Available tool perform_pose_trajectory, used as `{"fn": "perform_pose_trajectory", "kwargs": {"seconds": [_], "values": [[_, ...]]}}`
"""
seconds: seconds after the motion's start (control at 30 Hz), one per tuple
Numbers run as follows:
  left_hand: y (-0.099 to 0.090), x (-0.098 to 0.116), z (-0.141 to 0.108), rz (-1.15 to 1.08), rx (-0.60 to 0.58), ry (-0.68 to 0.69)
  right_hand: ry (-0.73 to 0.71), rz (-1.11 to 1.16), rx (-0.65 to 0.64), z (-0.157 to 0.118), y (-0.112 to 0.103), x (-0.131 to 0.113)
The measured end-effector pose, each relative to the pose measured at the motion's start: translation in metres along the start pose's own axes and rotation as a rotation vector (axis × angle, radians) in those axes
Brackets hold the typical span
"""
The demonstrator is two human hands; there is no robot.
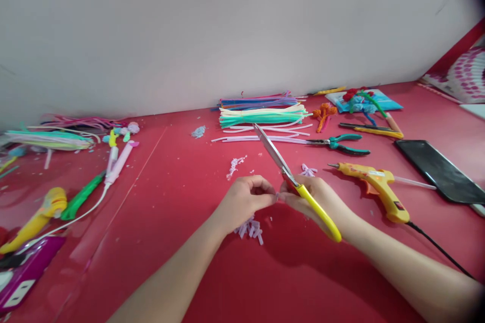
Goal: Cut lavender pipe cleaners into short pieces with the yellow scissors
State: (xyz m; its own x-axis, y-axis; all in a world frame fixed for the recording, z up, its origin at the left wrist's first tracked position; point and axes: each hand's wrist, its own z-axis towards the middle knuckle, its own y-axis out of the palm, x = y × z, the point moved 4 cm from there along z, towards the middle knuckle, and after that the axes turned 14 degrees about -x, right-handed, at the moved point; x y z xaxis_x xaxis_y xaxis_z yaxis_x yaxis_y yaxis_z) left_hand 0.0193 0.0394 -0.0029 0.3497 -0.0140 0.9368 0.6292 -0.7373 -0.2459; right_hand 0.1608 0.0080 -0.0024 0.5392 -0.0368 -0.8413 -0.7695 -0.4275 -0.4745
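Observation:
Scissors with yellow handles (319,213) rest in my right hand (328,201), their blades pointing up and away over the table. The thumb and fingertips of that hand are pinched together, close to my left hand (248,201). My left hand is closed in a pinch too, on a tiny pale purple bit of pipe cleaner (277,196) between the two hands. Below my left wrist lies a small heap of cut lilac pipe cleaner pieces (250,228), partly hidden. Beyond the right hand sits a little lilac bundle (308,170), and lilac fluff (235,166) lies beyond the left.
Pipe cleaner bundles (261,117) lie along the wall. To the right are pliers (337,143), a yellow glue gun (375,181) with its cord, and a black phone (439,169). More pipe cleaners (49,139), a pink glue gun (119,164) and a purple object (34,267) are left.

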Motion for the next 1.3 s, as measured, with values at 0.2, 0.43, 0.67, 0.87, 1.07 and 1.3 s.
{"fn": "perform_pose_trajectory", "kwargs": {"seconds": [0.2, 0.43, 0.67, 0.87, 1.07, 1.3], "values": [[0.008, -0.002, -0.001, 0.041, 0.010, 0.022, -0.020, -0.030, 0.010, 0.002, 0.003, 0.004], [0.011, 0.000, -0.001, 0.079, 0.028, 0.036, -0.037, -0.117, 0.056, 0.003, 0.003, 0.009], [0.007, 0.002, 0.000, -0.046, 0.114, 0.080, -0.016, -0.196, 0.064, 0.001, -0.001, 0.006], [-0.012, -0.001, -0.003, -0.392, 0.372, 0.163, 0.087, -0.479, 0.161, -0.003, -0.009, 0.002], [-0.020, -0.005, -0.004, -0.533, 0.446, 0.286, 0.079, -0.623, 0.150, -0.001, -0.002, 0.006], [-0.024, -0.003, -0.006, -0.550, 0.502, 0.321, 0.076, -0.653, 0.168, 0.000, -0.001, 0.010]]}}
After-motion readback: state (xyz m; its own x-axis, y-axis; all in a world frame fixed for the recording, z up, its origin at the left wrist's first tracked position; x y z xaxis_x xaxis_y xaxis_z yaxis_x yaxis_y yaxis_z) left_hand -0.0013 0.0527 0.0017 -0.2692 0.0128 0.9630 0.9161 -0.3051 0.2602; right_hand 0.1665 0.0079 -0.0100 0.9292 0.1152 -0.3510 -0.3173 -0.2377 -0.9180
